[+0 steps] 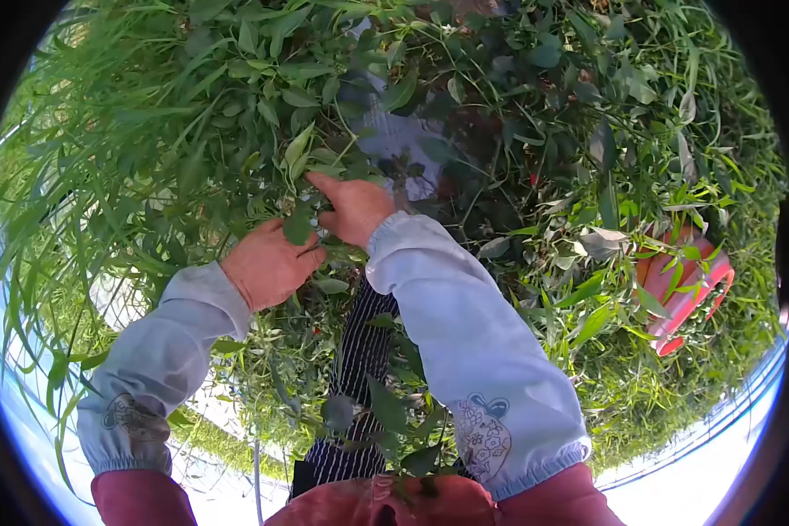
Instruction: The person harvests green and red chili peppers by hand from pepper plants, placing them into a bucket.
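2 hands: both are up in a green bush point(237, 131), close together, with leaves all around them.
Left hand point(267, 263): it is curled, with its back to the camera. Its fingers are tucked behind the leaves, so I cannot tell if it grips anything.
Right hand point(355, 209): 1 finger points out straight and touches the pale leaves. The other fingers are folded under. I cannot tell if they pinch something.
Leafy twig point(300, 162): it sits just above the 2 hands, at the tip of the pointing finger. 1 dark leaf hangs between the hands.
How it feels: I think the twig is very light, soft and bendy. The leaves look thin and would rip if pulled hard.
Where to hold: the thin stem under the leaves looks like the best spot, held gently with the fingertips.
Sleeves point(465, 351): pale blue covers go over both arms, up to the wrists.
Striped cloth point(359, 351): dark with white stripes, down low between the arms.
Red basket point(684, 289): it lies on the grass point(640, 394) well apart, off to the right, with leaves half over it.
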